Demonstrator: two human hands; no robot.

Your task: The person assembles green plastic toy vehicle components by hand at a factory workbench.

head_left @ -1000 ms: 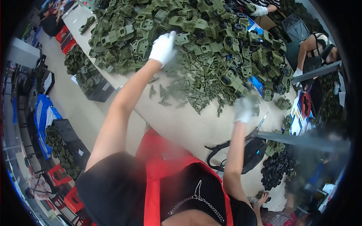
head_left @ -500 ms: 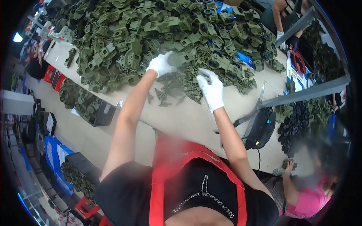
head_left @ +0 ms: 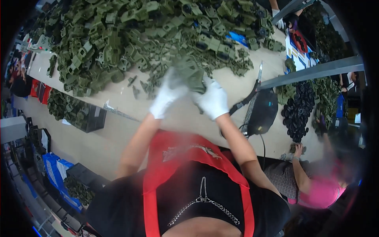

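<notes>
In front of me, above the near part of the table, I hold an olive-green plastic toy vehicle body (head_left: 192, 76) between both hands. My left hand (head_left: 169, 96), in a white glove, is closed at its left side, the fingers a little blurred. The gloved right hand (head_left: 213, 99) grips its near right edge, fingers curled around it. Just beyond lie small loose green parts (head_left: 152, 77). Behind them spreads a large pile of green toy vehicle parts (head_left: 106, 43), some with black wheels.
A grey metal bar (head_left: 312, 72) crosses the table at right, with a black bag-like object (head_left: 261, 112) beside it. Black wheels (head_left: 298, 110) are heaped farther right, near a co-worker in pink (head_left: 321, 189). A dark crate of green parts (head_left: 94, 118) stands left.
Both hands have drawn back toward me from the pile and come together. The green toy vehicle body came with them, now gripped from both sides. The view has shifted slightly.
</notes>
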